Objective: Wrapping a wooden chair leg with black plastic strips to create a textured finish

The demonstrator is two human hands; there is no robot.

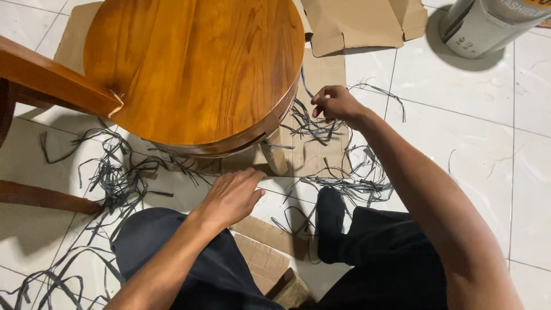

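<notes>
While sitting on the floor beside a round wooden seat (195, 69), reaching with both hands toward its rim. Right hand (336, 103) pinching dark strips (310, 123) hanging just off the seat's right edge; fingers closed on them. Left hand (232, 198) lying below the seat's near edge, fingers loosely extended, grasping nothing, near a pale leg (276, 158). Strips judged light, thin, limp, likely to tangle and slip; best pinched close to the rim, not at the loose ends. Seat judged heavy, stiff, glossy, so slippery on top; better gripped at the rim. More strips lying left of and below the seat, over cardboard (321, 74) and tiles.
</notes>
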